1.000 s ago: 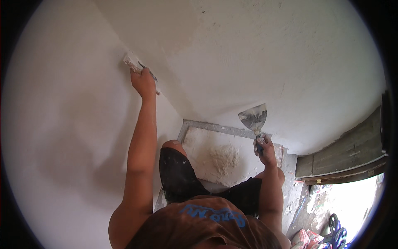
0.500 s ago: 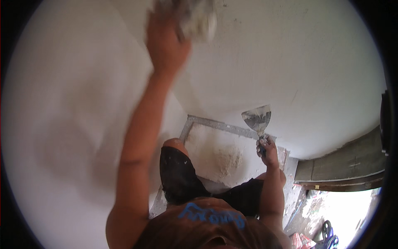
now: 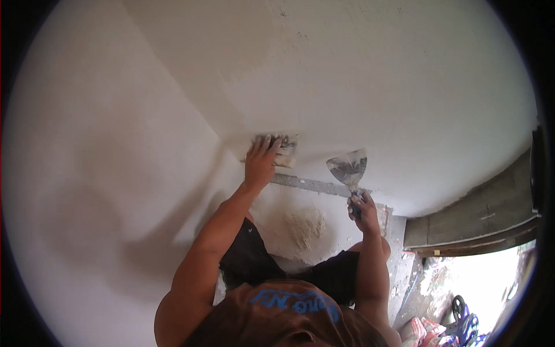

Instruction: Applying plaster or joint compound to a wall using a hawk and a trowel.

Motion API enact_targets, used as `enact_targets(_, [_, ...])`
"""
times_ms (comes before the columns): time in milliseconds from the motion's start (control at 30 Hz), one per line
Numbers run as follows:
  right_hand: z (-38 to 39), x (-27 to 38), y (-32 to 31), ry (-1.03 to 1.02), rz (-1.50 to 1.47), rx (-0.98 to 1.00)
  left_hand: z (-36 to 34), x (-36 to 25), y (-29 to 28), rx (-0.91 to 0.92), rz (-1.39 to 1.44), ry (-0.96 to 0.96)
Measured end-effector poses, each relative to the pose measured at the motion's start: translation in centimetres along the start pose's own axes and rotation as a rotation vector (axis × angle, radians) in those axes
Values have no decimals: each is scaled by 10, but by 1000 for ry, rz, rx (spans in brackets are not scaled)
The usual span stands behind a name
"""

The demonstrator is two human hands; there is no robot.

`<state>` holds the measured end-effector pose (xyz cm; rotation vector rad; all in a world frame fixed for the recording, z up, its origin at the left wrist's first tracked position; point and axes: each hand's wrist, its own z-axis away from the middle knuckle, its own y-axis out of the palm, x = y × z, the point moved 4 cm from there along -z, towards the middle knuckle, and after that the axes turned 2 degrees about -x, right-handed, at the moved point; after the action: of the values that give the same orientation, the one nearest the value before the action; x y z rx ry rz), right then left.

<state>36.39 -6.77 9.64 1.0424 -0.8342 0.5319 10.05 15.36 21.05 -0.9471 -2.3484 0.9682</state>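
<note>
Here on the plastered wall, low by the corner, the left hand has its grip closed on a flat trowel, fingers laid over the back, thumb out of sight; the blade sticks out to the right of the fingers and looks to be against the plaster. Over to the right, the right hand wraps its grip firmly around the handle of a scraper, whose long axis runs from the fist up and a touch left, flared blade foremost. And there's the key relation: the scraper's blade stands to the right of the trowel and slightly lower in view, near it, a clear gap between. Below both blades, a heap of white paste sits on a pale board ahead of the knees, and in this view the right hand looks the nearer to it.
</note>
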Motion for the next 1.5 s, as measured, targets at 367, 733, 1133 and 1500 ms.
enact_targets(367, [-4,-20,-21,201,851,-23,119,36,47,-6,1493,-1406])
enact_targets(733, [-1,-125,-102,748,1022,-90,145,39,64,224,1413,-1605])
enact_targets(1133, [22,-89,-136,766,1240,-235,145,50,62,226,1572,-1583])
enact_targets(1500, [83,-191,-128,634,736,-437,131,77,36,231,1669,-1596])
